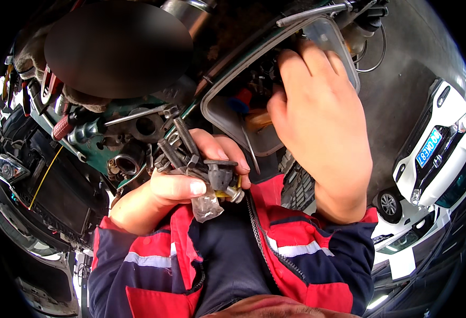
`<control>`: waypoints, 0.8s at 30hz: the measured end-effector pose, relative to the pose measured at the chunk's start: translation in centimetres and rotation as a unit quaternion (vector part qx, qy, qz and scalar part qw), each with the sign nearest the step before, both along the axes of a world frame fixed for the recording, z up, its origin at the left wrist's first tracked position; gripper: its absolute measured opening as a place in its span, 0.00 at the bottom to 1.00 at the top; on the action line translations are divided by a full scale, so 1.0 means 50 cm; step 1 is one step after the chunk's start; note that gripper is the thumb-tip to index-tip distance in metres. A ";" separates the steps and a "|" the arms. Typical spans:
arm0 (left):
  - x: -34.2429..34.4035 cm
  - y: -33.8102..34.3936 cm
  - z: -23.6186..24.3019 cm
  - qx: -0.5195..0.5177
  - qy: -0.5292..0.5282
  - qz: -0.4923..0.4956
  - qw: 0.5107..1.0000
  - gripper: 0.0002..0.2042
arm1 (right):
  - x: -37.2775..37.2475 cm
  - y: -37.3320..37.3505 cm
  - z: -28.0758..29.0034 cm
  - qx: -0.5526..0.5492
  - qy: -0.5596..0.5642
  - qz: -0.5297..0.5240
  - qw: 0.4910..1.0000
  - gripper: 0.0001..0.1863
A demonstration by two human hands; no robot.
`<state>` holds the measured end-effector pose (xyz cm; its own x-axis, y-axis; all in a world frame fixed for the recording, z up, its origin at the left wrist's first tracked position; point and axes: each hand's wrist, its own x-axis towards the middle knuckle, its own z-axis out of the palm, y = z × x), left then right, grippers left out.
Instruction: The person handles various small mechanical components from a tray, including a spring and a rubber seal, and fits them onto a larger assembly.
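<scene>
My left hand (190, 175) is closed round a bunch of metal bolts (185, 135), their threaded shanks and heads sticking out at several angles. A black plastic clip (220, 172) and a small crumpled clear plastic bag (207, 206) are in the same grip. Up and to the right, my right hand (323, 106) reaches into a clear plastic box (227, 90). Its fingers bend down among the small dark parts inside, with thumb and forefinger apart; the other fingertips are hidden. Near the thumb lie a red and blue piece (239, 100) and an orange-brown piece (258, 121).
Left of the box, a greasy green surface carries a screwdriver (87, 131), metal rings (129, 161) and other tools. A long metal bar (312, 14) crosses the box's far rim. A white car (434, 153) stands at the right; another with its bonnet raised is at the left.
</scene>
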<state>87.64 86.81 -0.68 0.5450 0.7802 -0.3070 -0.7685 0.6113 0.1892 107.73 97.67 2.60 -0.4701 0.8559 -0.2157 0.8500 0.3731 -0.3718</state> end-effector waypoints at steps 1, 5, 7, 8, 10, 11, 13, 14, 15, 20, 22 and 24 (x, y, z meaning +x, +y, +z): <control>-0.002 0.002 -0.001 0.001 0.003 -0.003 1.000 0.21 | -0.003 0.003 -0.005 0.032 0.002 -0.004 0.999 0.13; -0.003 0.004 -0.003 0.009 0.011 -0.006 1.000 0.20 | -0.006 0.013 0.004 -0.004 -0.076 0.027 0.997 0.18; -0.001 0.003 0.002 -0.003 0.011 -0.001 1.000 0.20 | -0.009 0.021 0.008 -0.043 -0.077 0.035 0.995 0.20; -0.003 0.004 0.003 -0.001 0.011 -0.005 1.000 0.20 | -0.008 0.020 0.008 -0.043 -0.078 0.036 0.995 0.20; -0.006 0.004 0.001 0.001 0.010 -0.006 1.000 0.20 | -0.008 0.011 0.007 -0.006 -0.062 0.016 0.998 0.20; -0.009 0.002 -0.002 0.007 0.007 -0.007 1.000 0.20 | -0.011 0.008 0.008 -0.006 -0.064 0.018 0.998 0.20; -0.008 0.003 -0.002 0.012 0.006 -0.009 1.000 0.20 | -0.009 0.002 0.010 0.016 -0.073 0.012 0.997 0.19; -0.003 0.006 0.001 0.008 0.007 -0.011 1.000 0.20 | -0.003 0.001 0.009 0.014 -0.072 0.010 0.997 0.19; 0.002 0.007 0.003 0.004 0.009 -0.013 1.000 0.19 | 0.003 0.000 0.008 0.014 -0.072 0.009 0.997 0.19; -0.005 0.006 -0.004 0.011 -0.003 -0.011 1.000 0.20 | -0.010 -0.001 0.006 0.012 -0.070 0.001 0.997 0.19; -0.006 0.006 -0.003 0.013 -0.005 -0.009 1.000 0.20 | -0.015 -0.001 0.005 0.010 -0.070 -0.008 0.997 0.19; -0.008 0.004 -0.001 0.002 -0.003 -0.013 1.000 0.20 | -0.016 -0.001 0.006 0.008 -0.078 -0.011 0.997 0.19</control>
<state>87.24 87.04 -0.74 0.5668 0.7675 -0.2994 -0.7540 0.6297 0.1869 106.91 97.61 2.91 -0.4122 0.8700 -0.2707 0.9055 0.3582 -0.2276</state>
